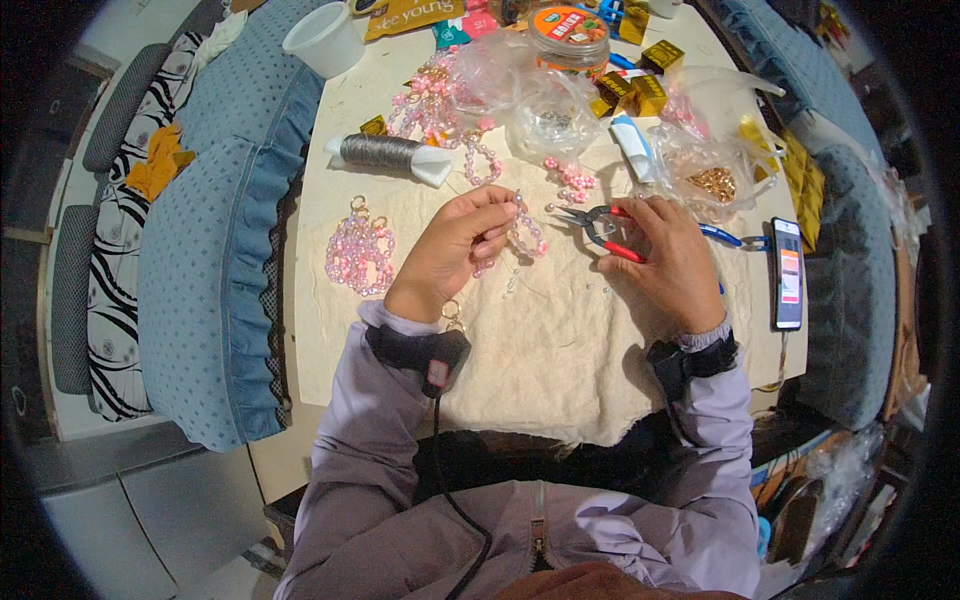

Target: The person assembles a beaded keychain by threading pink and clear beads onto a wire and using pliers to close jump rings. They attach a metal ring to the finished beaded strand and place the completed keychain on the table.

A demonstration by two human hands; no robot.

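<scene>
Lavender sleeves enter from the lower edge, each wrist carrying a dark band; a black cable runs down from the left band.

Left hand (452, 250): positioned over the middle of the surface (560, 370), which is covered by a cream cloth. Its grip is pinched on a pink bead strand (522, 236); the strand loops down from the fingertips and hangs just right of the hand. A small metal ring shows at the wrist, below the palm.

Right hand (668, 262): just right of the strand, its grip wrapped about the red handles of a pair of pliers (598, 226). The plier tips point left toward the beads; whether they touch the strand cannot be told.

Finished pink bead pieces (360, 252) with ring tops lie near the left edge of the surface, apart from the hands. A spool of grey wire (385, 153) lies on its side toward the far left part. Further loose pink beads and clear plastic bags (550, 115) occupy the far middle. A bag of gold-coloured fittings (712, 182) sits toward the far right. A round jar with an orange lid (568, 30) and a white cup (322, 40) stand at the far edge. A phone (788, 272), screen lit, lies at the right edge. A blue cushioned seat (215, 260) adjoins the left edge.
</scene>
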